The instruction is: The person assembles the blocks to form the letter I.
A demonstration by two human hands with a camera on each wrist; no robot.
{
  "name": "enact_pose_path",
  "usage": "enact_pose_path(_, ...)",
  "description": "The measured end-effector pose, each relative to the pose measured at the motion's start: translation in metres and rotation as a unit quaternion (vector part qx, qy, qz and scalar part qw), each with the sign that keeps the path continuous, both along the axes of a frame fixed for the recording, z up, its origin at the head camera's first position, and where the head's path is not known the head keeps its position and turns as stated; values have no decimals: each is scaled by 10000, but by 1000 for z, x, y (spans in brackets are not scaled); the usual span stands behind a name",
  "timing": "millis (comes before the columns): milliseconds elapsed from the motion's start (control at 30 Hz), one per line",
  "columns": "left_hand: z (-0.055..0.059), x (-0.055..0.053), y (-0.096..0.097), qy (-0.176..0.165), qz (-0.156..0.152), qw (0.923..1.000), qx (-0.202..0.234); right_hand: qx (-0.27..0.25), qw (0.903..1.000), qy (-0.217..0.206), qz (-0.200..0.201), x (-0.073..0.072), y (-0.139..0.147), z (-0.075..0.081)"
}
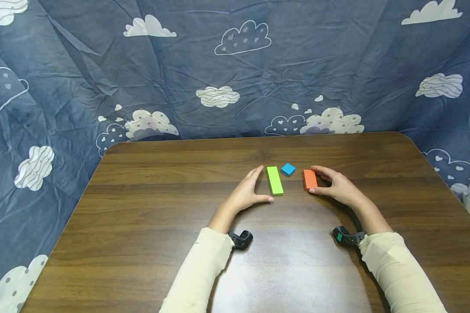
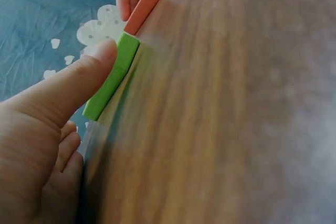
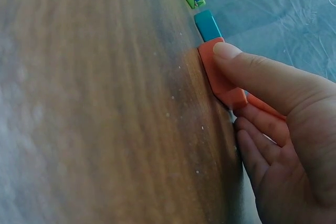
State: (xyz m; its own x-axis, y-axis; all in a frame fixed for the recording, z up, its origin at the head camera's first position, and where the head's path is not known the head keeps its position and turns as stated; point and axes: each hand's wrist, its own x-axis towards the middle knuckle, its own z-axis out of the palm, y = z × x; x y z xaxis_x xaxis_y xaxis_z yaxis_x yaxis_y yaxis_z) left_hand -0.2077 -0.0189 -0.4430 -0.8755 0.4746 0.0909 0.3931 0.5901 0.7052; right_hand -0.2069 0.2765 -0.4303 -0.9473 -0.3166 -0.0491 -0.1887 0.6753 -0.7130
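Note:
On the table lies a long green wooden block [image 1: 275, 181]; its side carries a colourful print in the right wrist view. My left hand [image 1: 247, 191] is beside it on the left, thumb and fingers spread wide, with a small gap to the block in the head view. A small blue block [image 1: 287, 169] lies turned at an angle between the green and orange ones, a little farther back. My right hand [image 1: 338, 188] holds an orange rectangular block [image 1: 310, 179] at its ends, the thumb [image 3: 229, 51] on the near end and the fingers at the far one.
The brown wood-grain table [image 1: 160, 208] reaches back to a blue cloth [image 1: 196, 69] printed with white clouds. A dark strap [image 1: 240, 239] sits on the left wrist and another strap [image 1: 347, 237] on the right.

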Motion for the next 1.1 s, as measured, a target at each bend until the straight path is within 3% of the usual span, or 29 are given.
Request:
enact_pose_path(400, -1, -9, 8, 18, -6, 10000, 34, -52, 10000, 65, 41, 0, -2, 0)
enact_pose_path(633, 1, -11, 13, 200, -50, 9997, -166, -21, 10000, 69, 22, -1, 0, -1)
enact_pose_path(1100, 1, -13, 21, 120, 139, 9991, -386, -8, 9998, 186, 34, -1, 0, -2)
